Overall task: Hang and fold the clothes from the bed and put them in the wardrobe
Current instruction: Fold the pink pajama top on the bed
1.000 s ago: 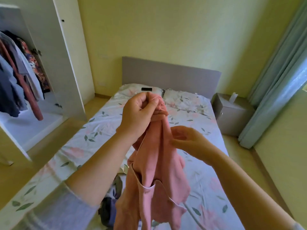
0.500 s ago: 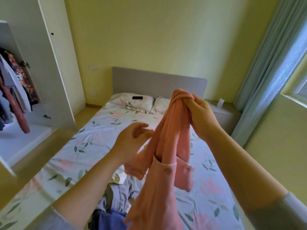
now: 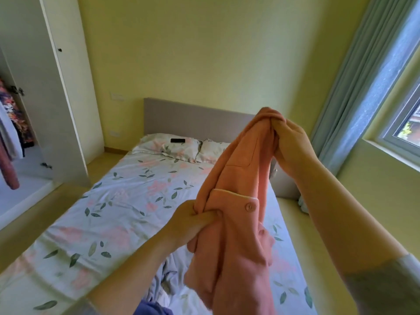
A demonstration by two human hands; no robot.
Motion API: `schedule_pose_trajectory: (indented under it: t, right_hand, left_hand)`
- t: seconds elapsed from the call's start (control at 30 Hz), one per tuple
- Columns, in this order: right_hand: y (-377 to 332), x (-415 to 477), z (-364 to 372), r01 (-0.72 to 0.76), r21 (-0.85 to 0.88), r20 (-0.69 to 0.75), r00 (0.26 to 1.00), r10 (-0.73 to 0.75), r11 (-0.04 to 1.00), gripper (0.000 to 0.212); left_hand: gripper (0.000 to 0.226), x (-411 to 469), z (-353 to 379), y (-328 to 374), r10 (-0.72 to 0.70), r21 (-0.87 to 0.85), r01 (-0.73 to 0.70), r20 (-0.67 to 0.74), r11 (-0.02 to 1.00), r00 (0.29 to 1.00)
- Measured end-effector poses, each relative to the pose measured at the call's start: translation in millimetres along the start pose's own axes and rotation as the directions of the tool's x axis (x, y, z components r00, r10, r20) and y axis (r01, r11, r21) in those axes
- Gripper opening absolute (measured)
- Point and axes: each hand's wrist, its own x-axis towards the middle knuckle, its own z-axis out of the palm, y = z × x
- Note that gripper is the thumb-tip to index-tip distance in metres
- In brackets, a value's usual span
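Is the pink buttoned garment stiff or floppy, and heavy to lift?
Probably floppy: the pink buttoned fabric garment bunches and sags between the right hand and left hand. Likely light: it hangs from simple hand grips.

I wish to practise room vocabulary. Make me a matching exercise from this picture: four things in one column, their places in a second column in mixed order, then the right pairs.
Things
1. flat black object
2. pink garment
3. hanging clothes
4. blue curtain

Places
a. beside the window
b. on a pillow of the bed
c. inside the wardrobe
d. gripped by the left hand and the right hand

Pairs: 1-b; 2-d; 3-c; 4-a
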Motion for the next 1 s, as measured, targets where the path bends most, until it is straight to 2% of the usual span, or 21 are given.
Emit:
schedule_pose_trajectory:
  t: [0.07, 0.1, 0.13, 0.2, 0.23, 0.3, 0.37, 0.4, 0.47, 0.5, 0.53, 0.57, 0.63, 0.7, 0.8, 0.87, 1.0]
  right_hand:
    - [14, 9, -17, -0.039, -0.398, 0.018, 0.999, 0.051, 0.916, 0.022]
    - [22, 8, -24, -0.065, -0.527, 0.051, 0.993, 0.108, 0.847, 0.032]
    - [30, 4, -31, -0.096, -0.583, 0.071, 0.983, 0.169, 0.806, 0.047]
    - [42, -13, -40, -0.153, -0.538, 0.086, 0.968, 0.235, 0.829, 0.067]
    - [45, -23, -42, -0.173, -0.466, 0.111, 0.962, 0.251, 0.868, 0.063]
    - [50, -41, -43, -0.192, -0.352, 0.207, 0.938, 0.277, 0.916, 0.035]
    - [51, -56, -40, -0.136, -0.368, 0.294, 0.922, 0.254, 0.92, 0.017]
    - [52, -61, -38, -0.1, -0.398, 0.313, 0.92, 0.237, 0.912, 0.015]
    - [57, -69, -34, -0.061, -0.456, 0.291, 0.933, 0.214, 0.888, 0.012]
    - [59, -72, -34, -0.061, -0.48, 0.264, 0.941, 0.211, 0.875, 0.01]
    - [62, -74, -35, -0.076, -0.497, 0.232, 0.948, 0.216, 0.864, 0.007]
    - [66, -76, -37, -0.102, -0.504, 0.203, 0.951, 0.232, 0.858, 0.005]
    - [74, -82, -41, -0.152, -0.504, 0.173, 0.947, 0.272, 0.85, 0.004]
    - [81, -86, -45, -0.188, -0.51, 0.152, 0.941, 0.303, 0.839, 0.008]
    - [87, -90, -50, -0.233, -0.504, 0.113, 0.937, 0.33, 0.832, 0.015]
    - [91, -97, -47, -0.237, -0.504, 0.138, 0.927, 0.349, 0.83, 0.025]
    - [108, -115, -25, -0.12, -0.63, 0.192, 0.933, 0.304, 0.767, 0.059]
  left_hand:
    - [0.022, 4, -2, 16, -0.003, -0.05, -0.001, -0.065, 0.999, 0.998]
    - [0.024, 7, -1, 25, -0.011, -0.073, 0.003, -0.112, 0.997, 0.994]
    - [0.023, 11, 0, 31, -0.019, -0.095, 0.004, -0.152, 0.995, 0.988]
    - [0.024, 20, 5, 44, -0.022, -0.103, -0.001, -0.219, 0.995, 0.975]
    - [0.024, 25, 6, 50, -0.015, -0.085, -0.007, -0.259, 0.996, 0.966]
    - [0.017, 34, 7, 59, -0.013, -0.075, -0.015, -0.363, 0.997, 0.932]
    - [0.015, 43, 2, 63, -0.021, -0.104, -0.031, -0.463, 0.994, 0.886]
    - [0.027, 47, -1, 65, -0.013, -0.138, -0.062, -0.486, 0.988, 0.874]
    - [0.056, 50, -5, 70, 0.021, -0.194, -0.143, -0.526, 0.97, 0.85]
    - [0.062, 50, -6, 73, 0.055, -0.167, -0.18, -0.565, 0.969, 0.823]
    - [0.059, 51, -7, 73, 0.08, -0.135, -0.2, -0.602, 0.97, 0.795]
    - [0.045, 52, -8, 73, 0.069, -0.148, -0.206, -0.628, 0.967, 0.775]
    - [0.013, 51, -6, 79, -0.089, -0.343, -0.137, -0.568, 0.929, 0.818]
    - [0.002, 52, -4, 85, -0.156, -0.461, -0.083, -0.457, 0.883, 0.876]
    - [0.004, 54, 1, 99, -0.118, -0.492, -0.122, -0.429, 0.862, 0.896]
    - [0.009, 54, 6, 108, -0.086, -0.498, -0.142, -0.407, 0.856, 0.909]
    - [0.015, 52, 12, 115, -0.065, -0.511, -0.155, -0.387, 0.846, 0.92]
